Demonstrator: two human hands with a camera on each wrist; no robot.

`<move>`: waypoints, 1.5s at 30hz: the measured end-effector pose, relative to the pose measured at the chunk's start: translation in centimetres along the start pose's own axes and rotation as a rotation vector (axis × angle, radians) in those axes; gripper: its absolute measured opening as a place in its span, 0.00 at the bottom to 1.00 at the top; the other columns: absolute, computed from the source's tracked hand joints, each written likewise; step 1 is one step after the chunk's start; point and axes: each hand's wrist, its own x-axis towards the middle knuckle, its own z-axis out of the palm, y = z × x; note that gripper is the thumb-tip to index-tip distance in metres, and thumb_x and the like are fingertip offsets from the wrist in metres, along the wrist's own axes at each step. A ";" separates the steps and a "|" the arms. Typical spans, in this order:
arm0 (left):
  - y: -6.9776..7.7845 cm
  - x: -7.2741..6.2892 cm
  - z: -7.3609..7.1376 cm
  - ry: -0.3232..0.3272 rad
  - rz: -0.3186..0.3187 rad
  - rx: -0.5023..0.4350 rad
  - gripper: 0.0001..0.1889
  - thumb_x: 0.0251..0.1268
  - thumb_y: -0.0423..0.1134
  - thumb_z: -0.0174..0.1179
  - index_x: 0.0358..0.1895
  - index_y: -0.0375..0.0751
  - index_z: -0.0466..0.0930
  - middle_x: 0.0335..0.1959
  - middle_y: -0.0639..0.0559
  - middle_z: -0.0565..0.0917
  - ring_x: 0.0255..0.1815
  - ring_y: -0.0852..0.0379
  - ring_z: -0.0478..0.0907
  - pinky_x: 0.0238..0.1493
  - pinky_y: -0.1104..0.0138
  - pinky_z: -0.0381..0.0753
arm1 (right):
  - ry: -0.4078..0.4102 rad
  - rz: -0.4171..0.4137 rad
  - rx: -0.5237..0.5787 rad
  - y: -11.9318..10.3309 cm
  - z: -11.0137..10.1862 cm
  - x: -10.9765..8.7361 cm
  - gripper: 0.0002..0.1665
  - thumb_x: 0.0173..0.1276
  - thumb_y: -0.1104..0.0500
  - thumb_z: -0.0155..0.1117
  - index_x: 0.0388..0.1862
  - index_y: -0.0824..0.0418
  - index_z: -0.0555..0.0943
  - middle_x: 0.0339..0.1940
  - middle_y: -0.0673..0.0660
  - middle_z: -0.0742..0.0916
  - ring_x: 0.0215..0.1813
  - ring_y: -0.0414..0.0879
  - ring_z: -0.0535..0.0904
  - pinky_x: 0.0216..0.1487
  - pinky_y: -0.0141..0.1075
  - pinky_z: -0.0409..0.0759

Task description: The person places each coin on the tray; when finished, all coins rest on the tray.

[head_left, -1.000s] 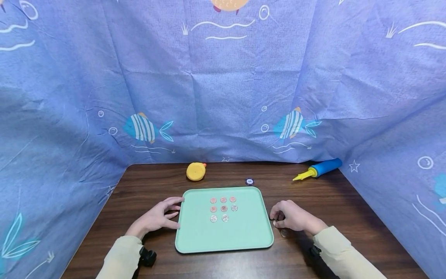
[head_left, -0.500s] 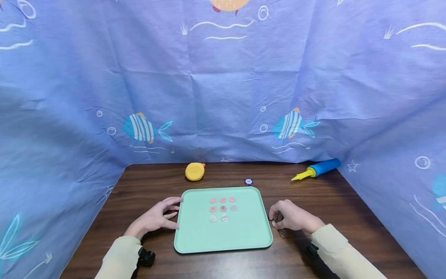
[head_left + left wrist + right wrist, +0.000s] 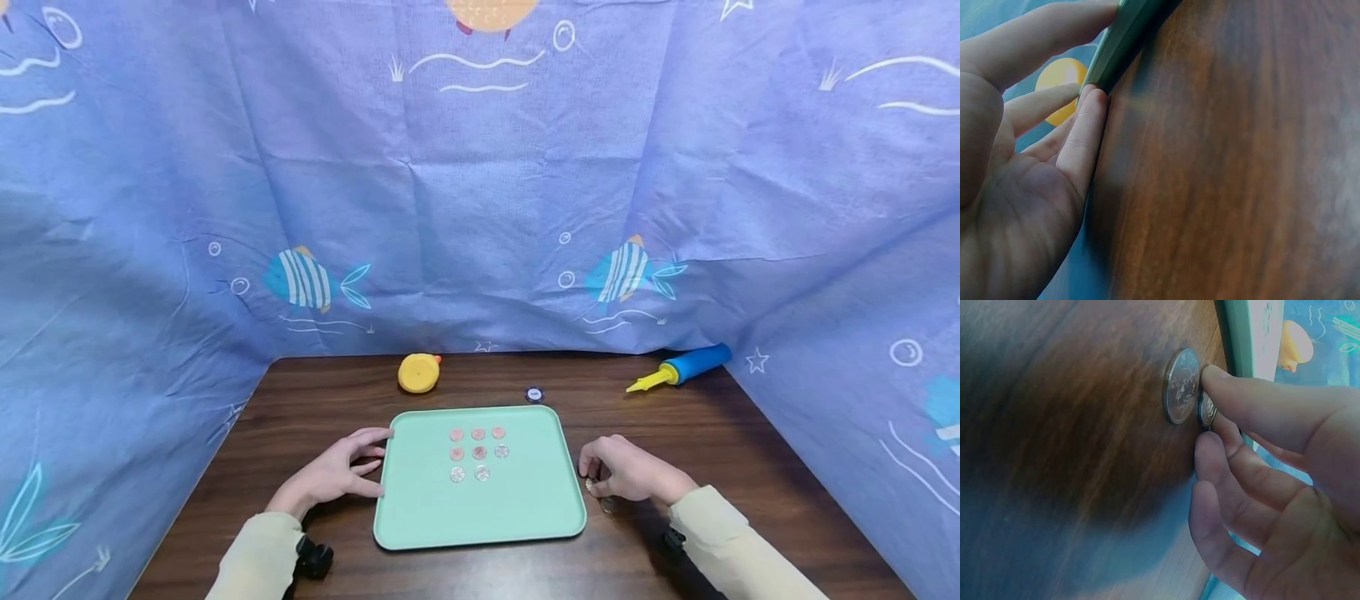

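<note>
A mint-green tray (image 3: 480,521) lies on the table, bearing copper-coloured coins (image 3: 478,434) and silver coins (image 3: 482,473) in rows. My left hand (image 3: 330,473) touches the tray's left edge with spread, fairly straight fingers (image 3: 1082,140). Just off the tray's right edge, my right hand (image 3: 626,468) pinches a silver coin (image 3: 1208,409) between thumb and fingers, low at the tabletop. Its fingers partly hide that coin. Another silver coin (image 3: 1182,386) lies flat on the wood beside the thumb, partly under the hand in the head view.
Behind the tray are a yellow rubber duck (image 3: 418,373) and a dark-rimmed poker chip (image 3: 534,394). A blue and yellow hand pump (image 3: 686,367) lies at the back right. Blue printed cloth (image 3: 480,208) hangs around the table's back and sides.
The head view has shifted slightly. Both hands keep their places, the left at the tray's edge and the right at the coin.
</note>
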 end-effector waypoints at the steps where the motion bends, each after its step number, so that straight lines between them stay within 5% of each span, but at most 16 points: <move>1: 0.0 0.0 0.0 -0.001 -0.001 -0.002 0.48 0.60 0.31 0.77 0.81 0.32 0.59 0.81 0.32 0.55 0.75 0.34 0.64 0.69 0.70 0.78 | -0.001 0.000 -0.004 0.0 0.0 0.0 0.12 0.62 0.69 0.78 0.37 0.55 0.84 0.31 0.45 0.84 0.32 0.37 0.78 0.32 0.32 0.82; 22: 0.1 -0.2 0.1 -0.001 0.019 0.003 0.49 0.60 0.31 0.77 0.81 0.29 0.57 0.80 0.28 0.54 0.73 0.35 0.66 0.70 0.69 0.78 | 0.062 -0.047 -0.064 0.1 0.3 0.1 0.13 0.58 0.67 0.80 0.33 0.53 0.84 0.29 0.44 0.85 0.32 0.36 0.81 0.32 0.31 0.81; 33: 0.3 -0.2 0.2 -0.008 0.030 -0.003 0.49 0.60 0.30 0.76 0.81 0.28 0.57 0.80 0.28 0.54 0.74 0.34 0.65 0.70 0.68 0.78 | 0.015 0.024 -0.015 -0.5 0.1 0.5 0.17 0.51 0.73 0.77 0.36 0.57 0.84 0.29 0.47 0.85 0.31 0.38 0.79 0.30 0.33 0.81; 45: 0.4 -0.1 0.2 -0.002 0.010 0.011 0.49 0.60 0.31 0.77 0.81 0.30 0.58 0.80 0.29 0.55 0.74 0.35 0.65 0.70 0.68 0.78 | -0.015 0.010 -0.039 -0.5 -0.1 0.6 0.14 0.57 0.71 0.77 0.34 0.54 0.86 0.28 0.44 0.85 0.31 0.35 0.80 0.31 0.32 0.83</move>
